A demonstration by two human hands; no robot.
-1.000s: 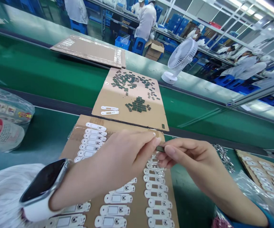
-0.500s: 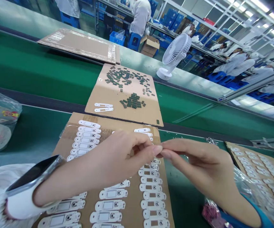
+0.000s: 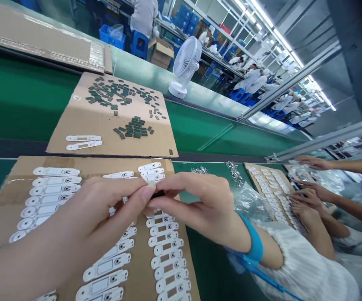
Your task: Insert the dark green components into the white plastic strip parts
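Observation:
My left hand and my right hand meet above a cardboard sheet, thumbs and forefingers pinched together. Between their fingertips shows a small dark piece, mostly covered by the fingers. Below them, the cardboard carries columns of slim white plastic casings with windows. Farther back, a second cardboard sheet holds many small dark green rectangular pieces, some stacked close together and others scattered. Two white casings lie near its front left corner.
A white fan stands on the ledge behind. Small metal parts and a clear plastic bag lie to the right. Beyond them, other people's hands work over another casing-covered board. Flat cardboard rests at back left.
The view has swung to the right, bringing other people's hands into sight. My hands stay pinched together, and the dark piece now shows between my fingertips.

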